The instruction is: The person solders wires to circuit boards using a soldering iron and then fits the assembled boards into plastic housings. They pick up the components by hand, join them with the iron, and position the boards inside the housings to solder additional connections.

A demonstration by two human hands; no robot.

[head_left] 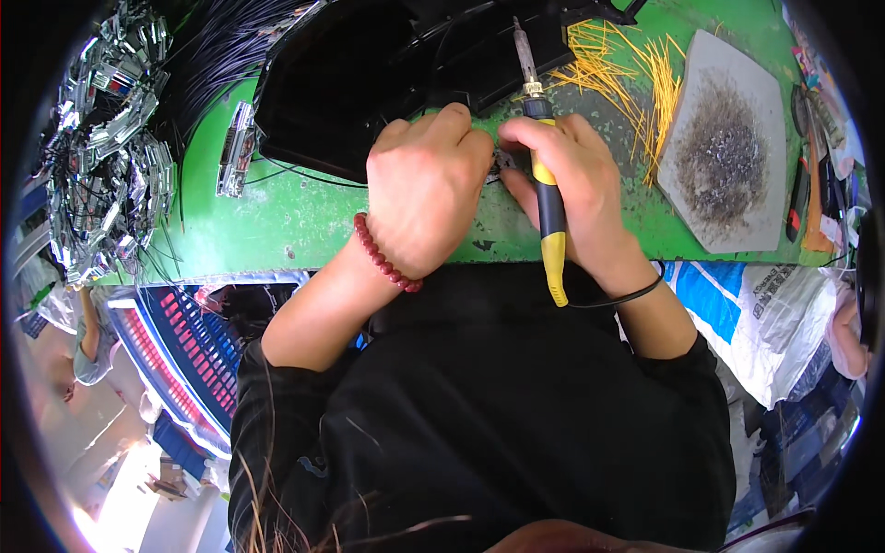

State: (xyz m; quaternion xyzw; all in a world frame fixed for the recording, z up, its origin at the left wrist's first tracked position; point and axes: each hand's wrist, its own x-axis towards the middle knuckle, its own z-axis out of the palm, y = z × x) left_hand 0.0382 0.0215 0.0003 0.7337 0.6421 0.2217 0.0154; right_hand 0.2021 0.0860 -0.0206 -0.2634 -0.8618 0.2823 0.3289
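A yellow-and-black soldering iron [551, 212] rests in my right hand [590, 189], its metal tip pointing away from me over a black plastic housing [336, 78]. The thumb and forefinger of that hand also come close to a small metallic part [500, 166] between my hands; whether they touch it is unclear. My left hand [429, 180] is closed beside this part, knuckles up, and its fingertips are hidden. A thin black wire runs left from under it toward a small silver module [236, 152] beside the housing.
Heaped silver modules with wires [115, 157] cover the left of the green table [304, 230]. Dark wires [221, 55] lie behind. Yellow wires [608, 69] are spread at the back right, beside a grey slab [682, 175] with dark residue. Tools [811, 175] lie along the right edge.
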